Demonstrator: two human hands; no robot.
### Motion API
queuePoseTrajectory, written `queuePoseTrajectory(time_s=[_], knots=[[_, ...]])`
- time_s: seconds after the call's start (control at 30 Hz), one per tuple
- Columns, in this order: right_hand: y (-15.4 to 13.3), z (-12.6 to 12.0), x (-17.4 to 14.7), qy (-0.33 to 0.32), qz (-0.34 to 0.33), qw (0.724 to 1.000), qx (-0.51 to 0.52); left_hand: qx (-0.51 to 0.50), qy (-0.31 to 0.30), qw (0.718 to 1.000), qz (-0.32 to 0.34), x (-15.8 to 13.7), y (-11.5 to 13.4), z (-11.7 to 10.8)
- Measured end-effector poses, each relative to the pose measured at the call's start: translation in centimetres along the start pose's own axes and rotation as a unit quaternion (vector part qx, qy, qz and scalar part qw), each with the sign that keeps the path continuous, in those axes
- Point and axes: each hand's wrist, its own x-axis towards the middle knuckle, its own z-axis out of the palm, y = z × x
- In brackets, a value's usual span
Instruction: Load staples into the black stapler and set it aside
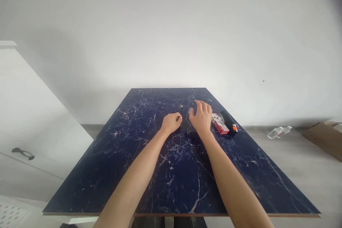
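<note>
My left hand [171,123] rests near the middle of a dark blue marbled table [107,171], its fingers curled into a loose fist. Whatever it holds, if anything, is hidden inside the curl. To its right, my right hand [201,114] has its thumb and fingers apart, with nothing visible in it. Just right of that hand lies a red and white box [220,125]. Beside the box is a black cylinder-like item [228,121] with an orange spot at its near end; I cannot make out its kind.
A white cabinet [32,121] with a dark handle stands left of the table. Behind the table rises a pale wall [165,35]. On the floor at right lie a clear plastic bottle [279,132] and a cardboard box [322,137].
</note>
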Motion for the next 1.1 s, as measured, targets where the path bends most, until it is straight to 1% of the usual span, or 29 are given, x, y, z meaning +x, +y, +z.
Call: queuePoseTrajectory(time_s=[0.07, 0.1, 0.13, 0.2, 0.27, 0.3, 0.37, 0.4, 0.43, 0.47, 0.53, 0.57, 0.6, 0.63, 0.67, 0.73, 0.8, 0.83, 0.87, 0.9, 0.97, 1.0, 1.03, 1.07, 1.1], knots=[[1.6, -1.4, 0.5, 0.039, 0.051, 0.997, -0.050, -0.007, 0.007, 1.000, 0.005, -0.1, 0.0, 0.0], [2.6, -2.1, 0.7, 0.056, 0.090, 0.992, -0.071, -0.010, 0.010, 1.000, 0.009, -0.2, 0.1, 0.0], [3.6, -2.8, 0.7, 0.073, 0.141, 0.983, -0.088, -0.014, 0.015, 1.000, 0.012, -0.2, 0.2, 0.0], [5.7, -4.1, 0.5, 0.093, 0.266, 0.954, -0.102, -0.022, 0.030, 0.999, 0.014, -0.2, 0.3, -0.1], [7.5, -5.2, 0.0, 0.066, 0.368, 0.924, -0.077, -0.029, 0.065, 0.997, -0.002, -0.1, 0.4, -0.2], [8.3, -5.7, -0.3, 0.037, 0.397, 0.915, -0.056, -0.031, 0.089, 0.995, -0.016, -0.1, 0.2, -0.3], [9.7, -6.5, -0.8, -0.026, 0.421, 0.906, -0.026, -0.030, 0.136, 0.989, -0.041, -0.4, -0.5, -0.9], [10.2, -6.8, -1.0, -0.052, 0.427, 0.902, -0.024, -0.024, 0.146, 0.988, -0.043, -0.8, -1.2, -1.3], [10.6, -7.1, -1.2, -0.073, 0.431, 0.899, -0.031, -0.015, 0.142, 0.989, -0.035, -1.5, -2.2, -1.8], [10.9, -7.2, -1.3, -0.091, 0.431, 0.897, -0.042, -0.001, 0.124, 0.992, -0.016, -2.3, -3.4, -2.5], [11.3, -7.1, -1.4, -0.117, 0.419, 0.898, -0.061, 0.039, 0.082, 0.996, 0.021, -4.5, -6.3, -4.3], [11.4, -7.0, -1.4, -0.123, 0.410, 0.901, -0.065, 0.055, 0.070, 0.996, 0.031, -5.7, -7.9, -5.3], [11.3, -6.8, -1.4, -0.125, 0.403, 0.904, -0.065, 0.063, 0.071, 0.995, 0.025, -6.9, -9.5, -6.4], [11.0, -6.4, -1.5, -0.128, 0.400, 0.905, -0.061, 0.067, 0.089, 0.994, 0.002, -7.9, -10.9, -7.5], [10.6, -6.0, -1.5, -0.133, 0.398, 0.906, -0.055, 0.065, 0.110, 0.991, -0.028, -8.7, -12.2, -8.5], [9.1, -4.9, -1.7, -0.150, 0.390, 0.908, -0.040, 0.051, 0.184, 0.977, -0.096, -9.6, -14.0, -10.1], [6.8, -3.3, -2.0, -0.168, 0.362, 0.917, -0.021, 0.035, 0.251, 0.955, -0.156, -9.6, -14.9, -10.9], [5.3, -2.3, -2.2, -0.174, 0.340, 0.924, -0.009, 0.030, 0.262, 0.949, -0.173, -9.4, -15.0, -11.1], [3.7, -1.1, -2.3, -0.178, 0.312, 0.933, 0.007, 0.031, 0.251, 0.951, -0.177, -9.2, -15.1, -11.2], [1.9, 0.2, -2.5, -0.186, 0.290, 0.939, 0.025, 0.036, 0.221, 0.961, -0.166, -9.1, -15.1, -11.1], [-2.2, 3.0, -2.9, -0.200, 0.243, 0.948, 0.053, 0.057, 0.129, 0.985, -0.104, -9.0, -15.0, -10.8], [-4.5, 4.5, -3.1, -0.211, 0.228, 0.948, 0.068, 0.067, 0.091, 0.991, -0.070, -9.1, -15.1, -10.7], [-6.9, 6.0, -3.3, -0.225, 0.216, 0.946, 0.087, 0.075, 0.070, 0.994, -0.044, -9.3, -15.3, -10.5], [-9.5, 7.4, -3.6, -0.235, 0.208, 0.944, 0.103, 0.076, 0.069, 0.994, -0.033, -9.6, -15.5, -10.3], [-12.0, 8.7, -3.9, -0.244, 0.201, 0.941, 0.116, 0.071, 0.085, 0.993, -0.037, -9.8, -15.9, -10.1]])
